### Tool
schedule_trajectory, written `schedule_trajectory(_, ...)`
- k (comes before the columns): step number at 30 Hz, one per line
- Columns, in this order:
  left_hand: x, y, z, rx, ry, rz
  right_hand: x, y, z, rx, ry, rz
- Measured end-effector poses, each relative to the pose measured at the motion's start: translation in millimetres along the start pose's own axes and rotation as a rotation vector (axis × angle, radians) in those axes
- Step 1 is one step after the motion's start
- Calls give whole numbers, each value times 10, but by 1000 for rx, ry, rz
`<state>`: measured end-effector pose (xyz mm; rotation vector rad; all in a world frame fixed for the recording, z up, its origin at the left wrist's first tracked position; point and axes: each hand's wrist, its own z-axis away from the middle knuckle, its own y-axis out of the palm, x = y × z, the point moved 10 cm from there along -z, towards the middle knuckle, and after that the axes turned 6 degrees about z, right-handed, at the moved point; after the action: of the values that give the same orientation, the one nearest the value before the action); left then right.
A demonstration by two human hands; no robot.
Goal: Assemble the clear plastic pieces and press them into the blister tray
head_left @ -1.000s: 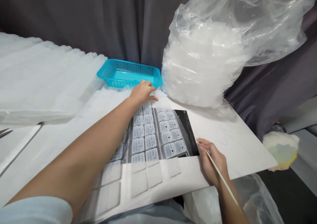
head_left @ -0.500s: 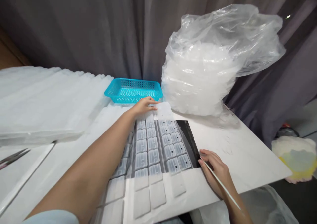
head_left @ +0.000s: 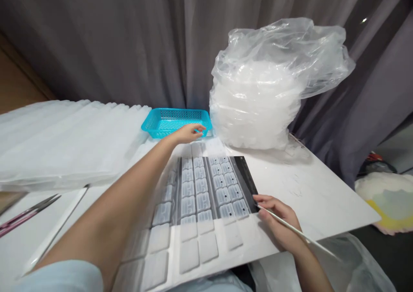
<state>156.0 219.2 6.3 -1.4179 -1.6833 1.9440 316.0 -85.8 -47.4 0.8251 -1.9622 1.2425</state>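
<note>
My left hand (head_left: 189, 133) is just past the far end of a clear plastic sheet of rectangular compartments (head_left: 187, 188), beside a blue basket (head_left: 176, 124). Its fingers are loosely bent and a little apart, with nothing visible between them. The compartment sheet lies partly over a black sheet (head_left: 243, 171); small black dots show in its right-hand columns. A thin white stick (head_left: 300, 231) is between the fingers of my right hand (head_left: 279, 216), its tip at the black sheet's near right corner. My left forearm covers part of the compartments.
A clear bag of stacked white plastic pieces (head_left: 254, 107) stands behind the sheets. Long white stacked sheets (head_left: 71, 141) fill the left side. Pink-handled scissors (head_left: 30, 212) and a white strip (head_left: 60, 227) lie at the left. The white table (head_left: 309, 188) ends at the right.
My left hand has lifted from the sheet's far end toward the basket, and its fingers have bent. My right hand keeps the stick at the black sheet's corner. The view has shifted slightly.
</note>
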Motion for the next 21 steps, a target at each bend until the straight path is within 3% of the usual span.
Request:
schedule_trajectory(3, -373, 214, 307, 214, 48, -53, 337, 343, 13, 296, -28, -191)
schedule_trajectory(6, -806, 641, 968, 445, 197, -132, 677, 676, 54, 546, -131, -211)
schedule_trajectory(8, -954, 941, 1434, 583, 256, -196, 779, 825, 70, 626, -179, -191)
schedule_trajectory(10, -988, 1091, 1705, 585, 263, -220, 783, 909, 71, 650, -185, -175)
schedule_trajectory(13, -957, 1141, 1801, 510, 277, -209, 734, 955, 83, 660, -165, -151)
schedule_trajectory(21, -924, 1101, 1745, 446, 329, -135, 732, 967, 110, 684, -143, -89)
